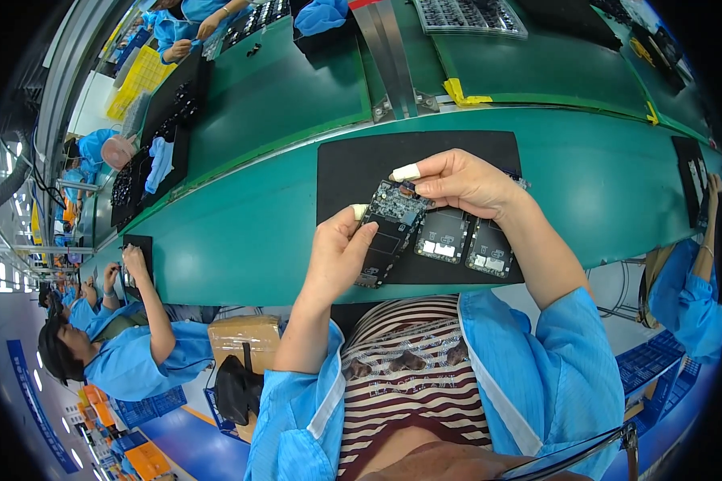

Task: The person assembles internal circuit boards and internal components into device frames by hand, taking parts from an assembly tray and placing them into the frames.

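Observation:
My left hand (339,250) grips a black circuit board (390,232) by its left edge, thumb on top. The board is tilted above a black mat (349,172), its far end crowded with small parts. At that far end my right hand (467,183) pinches with thumb and forefinger at a small dark piece on the board's top edge; the fingertips partly hide it. White finger cots cover a fingertip on each hand. Two more circuit boards, one in the middle (442,235) and one at the right (489,247), lie on the mat under my right hand and wrist.
The mat lies on a green workbench (241,232). Beyond it a metal post (389,56) rises beside yellow tape (464,94), and a clear parts tray (469,18) sits farther back. Co-workers in blue sit at the left (148,357) and right (690,297). A cardboard box (245,341) stands below the bench.

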{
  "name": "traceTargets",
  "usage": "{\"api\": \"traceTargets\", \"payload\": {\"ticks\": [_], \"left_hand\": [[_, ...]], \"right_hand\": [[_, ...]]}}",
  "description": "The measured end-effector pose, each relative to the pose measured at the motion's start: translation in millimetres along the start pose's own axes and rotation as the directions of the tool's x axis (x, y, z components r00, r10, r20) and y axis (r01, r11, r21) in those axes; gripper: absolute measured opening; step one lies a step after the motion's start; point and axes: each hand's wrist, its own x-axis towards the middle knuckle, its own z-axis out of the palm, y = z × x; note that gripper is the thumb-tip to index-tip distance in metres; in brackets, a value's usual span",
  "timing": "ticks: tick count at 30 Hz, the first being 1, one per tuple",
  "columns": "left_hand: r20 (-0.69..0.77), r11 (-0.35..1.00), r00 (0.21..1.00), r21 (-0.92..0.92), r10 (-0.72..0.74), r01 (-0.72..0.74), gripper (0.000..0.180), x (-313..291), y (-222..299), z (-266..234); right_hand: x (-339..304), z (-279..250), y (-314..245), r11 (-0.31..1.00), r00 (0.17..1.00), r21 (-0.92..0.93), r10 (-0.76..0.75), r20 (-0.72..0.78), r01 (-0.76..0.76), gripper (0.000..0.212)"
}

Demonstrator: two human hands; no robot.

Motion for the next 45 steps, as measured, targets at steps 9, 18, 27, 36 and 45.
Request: {"api": "traceTargets", "payload": {"ticks": [9,18,27,36,45], "left_hand": [[-0.069,0.923,0.977,0.347,0.201,-0.166,0.012,0.6,2.4,9.7],[-0.121,0.823,0.932,0.516,0.343,-0.236,0.017,2.1,0.5,12.4],[-0.175,0.905,0.955,0.396,0.241,-0.155,0.01,1.9,-17.8,11.2],[-0.072,0.995,0.997,-0.099,0.003,-0.01,0.008,36.5,-29.3,1.4],[-0.251,0.629,0.867,0.772,0.429,-0.088,0.044,38.1,-51.8,-37.0]], "right_hand": [[4.5,3.4,7.1,0.996,0.995,-0.002,-0.087,-0.047,0.087,0.031],[5.2,6.6,15.7,0.872,0.968,-0.436,-0.25,0.0,0.225,0.023],[2.3,10.4,16.7,0.631,0.936,-0.696,-0.293,0.196,0.343,0.019],[2.6,6.7,13.9,0.516,0.945,-0.826,-0.32,0.061,0.228,0.033],[-3.7,-7.0,3.9,0.659,0.909,-0.713,-0.41,-0.071,0.241,0.049]]}}
